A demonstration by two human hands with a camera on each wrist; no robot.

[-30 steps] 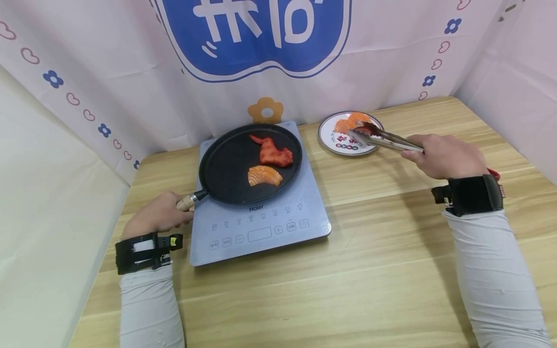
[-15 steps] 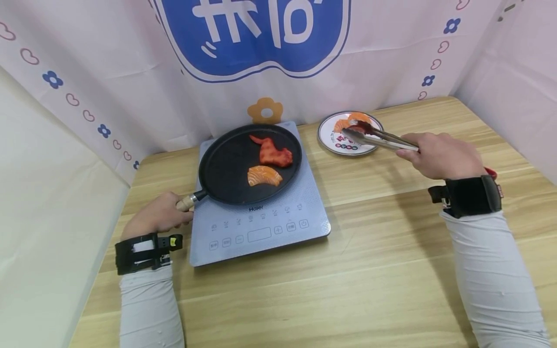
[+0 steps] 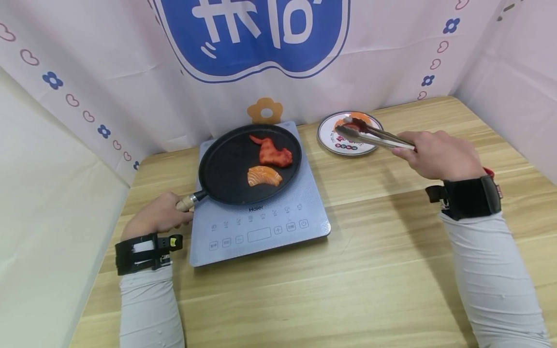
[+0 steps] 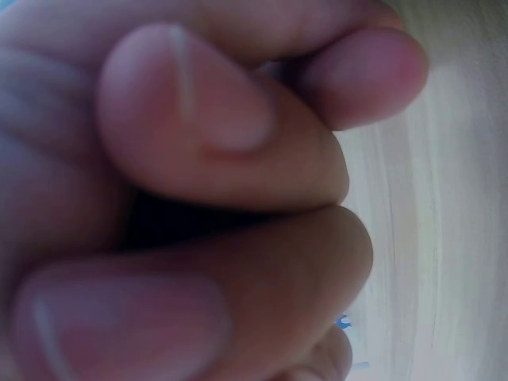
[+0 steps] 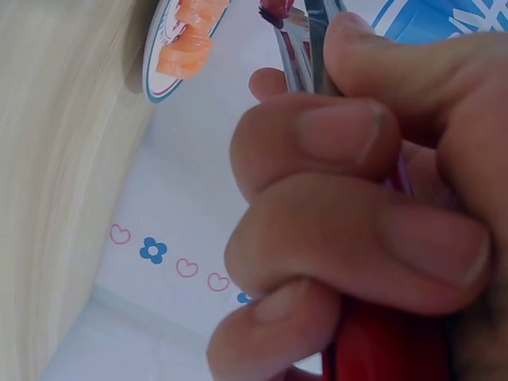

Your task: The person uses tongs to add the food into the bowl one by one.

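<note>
My left hand [image 3: 158, 212] grips the wooden handle [image 3: 185, 203] of a round black frying pan [image 3: 226, 166]. In the pan lie a red chicken wing [image 3: 274, 153] and an orange salmon slice [image 3: 264, 176]. My right hand [image 3: 439, 153] holds metal tongs [image 3: 383, 137], whose tips reach over a small white plate [image 3: 345, 149] at the back. Near the tips shows a small dark red piece [image 5: 278, 8], seemingly held by them; its kind is unclear. Salmon slices [image 5: 186, 49] lie on the plate, partly hidden by the tongs in the head view.
The pan stands on a grey Haier induction cooker [image 3: 261, 232] with a touch panel in front. Wooden table [image 3: 370, 280] extends around it. A printed cloth [image 3: 383, 58] hangs right behind the plate and cooker, and pale cloth walls flank both sides.
My right hand has shifted slightly left, carrying the tongs; their tips moved left and a little farther back over the plate. My left hand and the pan stay still.
</note>
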